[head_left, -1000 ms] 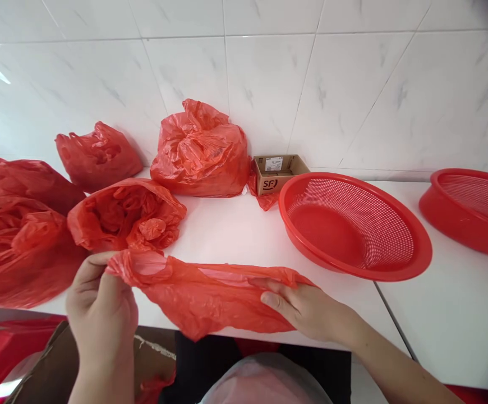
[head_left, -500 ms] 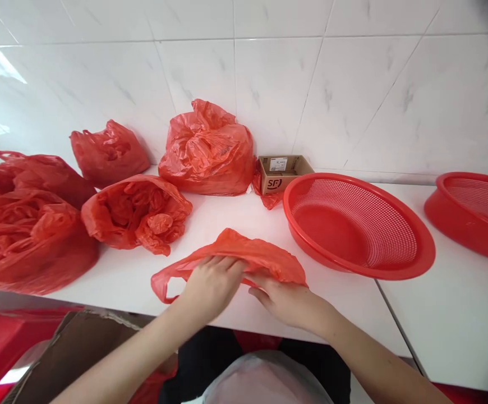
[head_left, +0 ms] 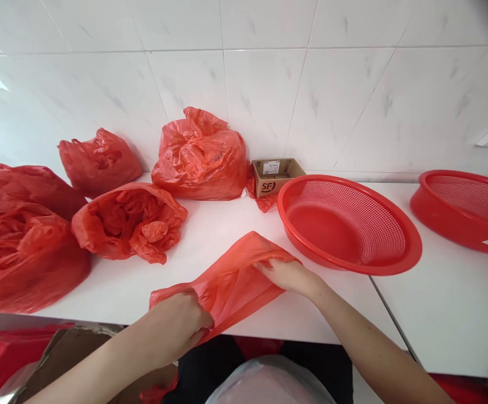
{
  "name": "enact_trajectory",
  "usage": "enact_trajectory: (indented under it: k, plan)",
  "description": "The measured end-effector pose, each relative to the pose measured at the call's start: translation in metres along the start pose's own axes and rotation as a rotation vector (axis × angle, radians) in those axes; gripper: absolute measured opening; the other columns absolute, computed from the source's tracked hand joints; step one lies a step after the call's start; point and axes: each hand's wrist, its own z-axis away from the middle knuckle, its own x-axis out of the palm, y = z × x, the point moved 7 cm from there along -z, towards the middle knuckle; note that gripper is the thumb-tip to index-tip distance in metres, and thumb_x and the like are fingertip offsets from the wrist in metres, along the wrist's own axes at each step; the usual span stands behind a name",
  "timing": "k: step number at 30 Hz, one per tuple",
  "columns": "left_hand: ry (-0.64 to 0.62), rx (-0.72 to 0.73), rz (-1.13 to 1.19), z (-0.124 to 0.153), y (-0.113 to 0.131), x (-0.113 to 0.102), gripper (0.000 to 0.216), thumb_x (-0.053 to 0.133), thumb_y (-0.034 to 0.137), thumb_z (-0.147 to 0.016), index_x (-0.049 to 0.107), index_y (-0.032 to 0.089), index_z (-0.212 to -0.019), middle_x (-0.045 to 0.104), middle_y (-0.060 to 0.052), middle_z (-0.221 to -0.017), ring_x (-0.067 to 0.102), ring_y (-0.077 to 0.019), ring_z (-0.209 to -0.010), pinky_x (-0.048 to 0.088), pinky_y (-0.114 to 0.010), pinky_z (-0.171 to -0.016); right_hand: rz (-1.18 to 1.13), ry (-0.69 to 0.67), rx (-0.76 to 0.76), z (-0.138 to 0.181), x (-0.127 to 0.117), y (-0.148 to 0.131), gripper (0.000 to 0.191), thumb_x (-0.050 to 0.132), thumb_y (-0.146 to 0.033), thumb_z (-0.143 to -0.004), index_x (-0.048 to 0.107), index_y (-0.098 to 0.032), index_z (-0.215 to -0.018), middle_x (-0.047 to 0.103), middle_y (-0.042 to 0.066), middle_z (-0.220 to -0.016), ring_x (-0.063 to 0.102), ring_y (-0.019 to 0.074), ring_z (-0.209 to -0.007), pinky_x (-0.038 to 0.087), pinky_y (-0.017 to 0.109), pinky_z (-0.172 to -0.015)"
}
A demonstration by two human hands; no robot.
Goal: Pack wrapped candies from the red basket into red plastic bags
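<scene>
A red plastic bag [head_left: 231,280] lies stretched on the white counter [head_left: 219,230] near its front edge. My left hand [head_left: 180,325] is closed on the bag's near left end at the counter edge. My right hand [head_left: 288,275] grips the bag's far right end, fingers curled into the plastic. The bag is pulled taut between the two hands.
Several stuffed red bags [head_left: 128,221] sit at the left and back, one large one [head_left: 199,157] against the tiled wall. A small cardboard box [head_left: 275,175] stands beside a red perforated basket [head_left: 349,224]. A second red basket [head_left: 465,210] is far right. A brown carton [head_left: 59,359] sits below the counter.
My hands were together on the bunched bag; now my left hand has pulled back to the counter edge and the bag is drawn out flat between both hands.
</scene>
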Motion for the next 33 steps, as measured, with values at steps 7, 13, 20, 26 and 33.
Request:
enact_trajectory:
  k: [7,13,20,26,33]
  plan:
    - [0.253,0.03,-0.276,0.0,-0.019,-0.03,0.026,0.046,0.029,-0.095,0.069,0.022,-0.105,0.062,-0.001,-0.063,0.057,-0.0201,-0.063,0.041,-0.032,-0.063,0.547,-0.365,-0.405,0.02,0.018,-0.059,0.045,0.051,-0.008,-0.086,0.063,-0.027,-0.125,0.071,0.005,-0.114,0.067,0.022,-0.099,0.054,0.034,-0.078]
    - [0.142,0.096,-0.068,-0.008,-0.02,-0.022,0.023,0.047,0.018,-0.094,0.069,0.023,-0.091,0.061,0.0,-0.067,0.056,-0.0164,-0.066,0.045,-0.031,-0.069,0.418,-0.113,-0.747,0.023,0.015,-0.085,0.033,0.042,-0.007,-0.093,0.068,-0.02,-0.108,0.072,0.005,-0.1,0.063,0.0171,-0.09,0.054,0.032,-0.078]
    - [0.114,0.143,0.116,-0.007,-0.003,-0.031,0.02,0.052,0.017,-0.093,0.069,0.025,-0.087,0.065,0.004,-0.071,0.058,-0.0119,-0.069,0.038,-0.038,-0.105,0.596,-0.063,-0.415,-0.005,0.035,-0.038,0.036,0.051,-0.019,-0.092,0.06,-0.023,-0.126,0.063,0.011,-0.122,0.056,0.0289,-0.113,0.046,0.049,-0.094]
    - [0.079,-0.083,-0.055,-0.008,-0.047,-0.026,0.015,0.062,0.035,-0.086,0.075,0.028,-0.087,0.072,0.001,-0.072,0.064,-0.0172,-0.072,0.028,-0.052,-0.111,0.674,-0.561,-0.075,-0.002,0.057,-0.011,0.095,0.078,-0.036,-0.066,0.034,-0.032,-0.15,0.034,0.01,-0.155,0.029,0.0429,-0.139,0.022,0.063,-0.111]
    - [0.354,-0.363,-0.348,-0.016,-0.056,-0.034,0.051,0.062,0.066,-0.076,0.075,0.024,-0.101,0.07,-0.012,-0.099,0.064,-0.0327,-0.093,0.035,-0.063,-0.098,0.709,-0.667,-0.026,-0.008,0.058,-0.003,0.106,0.078,-0.032,-0.061,0.026,-0.033,-0.153,0.022,0.01,-0.16,0.022,0.0427,-0.142,0.024,0.057,-0.111]
